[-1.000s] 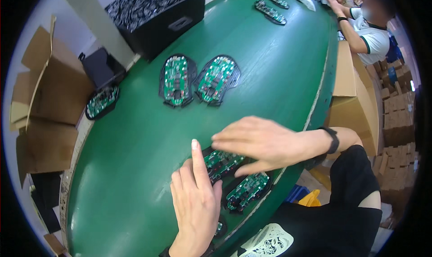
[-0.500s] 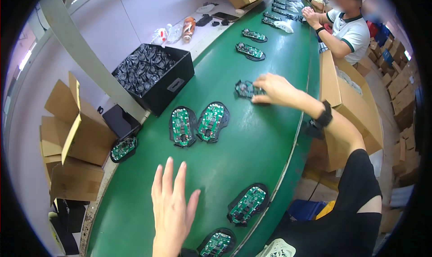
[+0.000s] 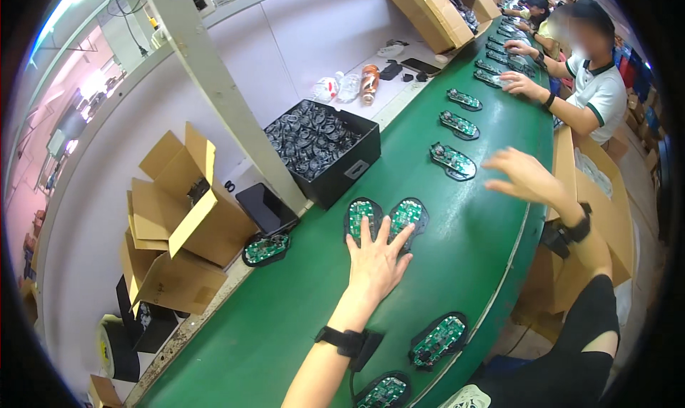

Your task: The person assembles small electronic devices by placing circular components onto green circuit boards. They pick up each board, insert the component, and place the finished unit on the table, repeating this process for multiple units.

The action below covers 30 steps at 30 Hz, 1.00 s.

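Observation:
Two black mouse-shaped bases with green circuit boards, a left one (image 3: pixel 362 212) and a right one (image 3: pixel 409 212), lie side by side mid-belt. My left hand (image 3: pixel 377 262) reaches over their near ends, fingers spread; whether the fingertips press on them I cannot tell. My right hand (image 3: pixel 529 176) hovers over the belt's right side, fingers apart and holding nothing. Just left of it lies another board-bearing base (image 3: pixel 453 162), apart from the fingers. Beyond that sit a further base (image 3: pixel 459 125) and one more (image 3: pixel 464 99) in a row.
The green belt (image 3: pixel 307 322) carries two more bases (image 3: pixel 439 342) near me and one (image 3: pixel 266 249) at its left edge. A black bin (image 3: pixel 342 167) of dark parts stands left, near open cartons (image 3: pixel 193 244) and a post (image 3: pixel 214 87). A co-worker (image 3: pixel 596 87) works at far right.
My right hand has come off the base it was touching and moved right. My left hand has gone forward onto the pair of bases. The whole view has shifted.

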Available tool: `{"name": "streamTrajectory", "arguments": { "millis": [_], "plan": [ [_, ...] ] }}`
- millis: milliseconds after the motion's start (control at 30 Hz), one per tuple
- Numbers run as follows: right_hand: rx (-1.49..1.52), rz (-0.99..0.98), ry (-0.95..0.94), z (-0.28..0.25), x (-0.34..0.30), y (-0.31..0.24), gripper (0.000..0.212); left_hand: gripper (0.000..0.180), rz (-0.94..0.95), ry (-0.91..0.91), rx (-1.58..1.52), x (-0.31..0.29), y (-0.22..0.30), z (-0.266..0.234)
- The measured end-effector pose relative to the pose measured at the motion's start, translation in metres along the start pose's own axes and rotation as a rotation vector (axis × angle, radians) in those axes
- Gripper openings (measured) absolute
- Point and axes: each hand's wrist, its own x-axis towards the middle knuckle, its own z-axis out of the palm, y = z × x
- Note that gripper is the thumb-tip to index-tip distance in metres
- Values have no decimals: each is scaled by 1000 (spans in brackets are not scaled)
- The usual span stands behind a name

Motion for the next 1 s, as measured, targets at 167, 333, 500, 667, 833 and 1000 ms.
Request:
{"name": "streamTrajectory", "arguments": {
  "millis": [167, 333, 500, 667, 833, 1000],
  "plan": [
    [-52, 311, -447, -44, -114, 25, 38, 58, 62, -16, -71, -38, -8, -17],
    [-358, 623, -234, -88, -195, 123, 17, 58, -54, -47, -37, -141, -8, -38],
    [-634, 582, 180, -174, -119, 138, 20, 56, -273, -30, -75, -241, 5, -56],
    [-326, -87, 376, -147, 67, 21, 24, 52, -449, -63, -102, -294, 20, -63],
    [196, -256, 298, 4, 213, -119, 57, 58, -504, -59, -166, -326, 39, -69],
    [162, -179, 56, 78, 272, -182, 77, 68, -704, 140, -232, -369, 50, -87]
  ]
}}
